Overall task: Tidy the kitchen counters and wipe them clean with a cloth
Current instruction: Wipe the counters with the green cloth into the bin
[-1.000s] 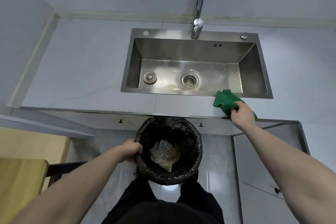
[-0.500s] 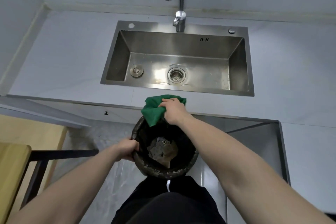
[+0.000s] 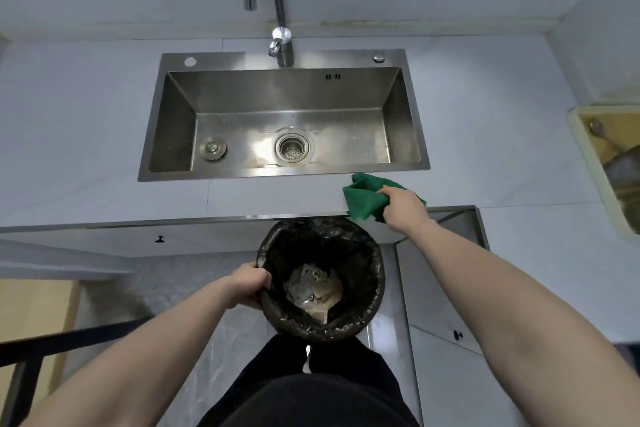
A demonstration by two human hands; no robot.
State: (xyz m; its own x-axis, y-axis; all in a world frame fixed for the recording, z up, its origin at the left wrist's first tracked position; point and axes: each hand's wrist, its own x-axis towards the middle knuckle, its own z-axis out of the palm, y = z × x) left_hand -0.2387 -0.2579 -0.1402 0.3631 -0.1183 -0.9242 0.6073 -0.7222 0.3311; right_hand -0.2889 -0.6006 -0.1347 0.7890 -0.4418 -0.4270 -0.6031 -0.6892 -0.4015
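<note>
My right hand (image 3: 403,210) grips a crumpled green cloth (image 3: 365,199) on the front strip of the pale grey counter (image 3: 86,135), just right of the sink's front right corner. My left hand (image 3: 247,284) holds the left rim of a round bin lined with a black bag (image 3: 367,295), kept below the counter edge in front of my legs. Crumpled waste lies at the bottom of the bin.
A steel sink (image 3: 180,128) with a drain and a loose plug is set in the counter under a tall tap (image 3: 280,35). A yellowish tray (image 3: 588,163) with utensils sits at the far right. Cabinet doors are below the counter; a wooden table stands lower left.
My right hand has swept the green cloth from above the bin at the counter's edge back to the right, onto the counter by the sink's corner. My left hand keeps hold of the bin.
</note>
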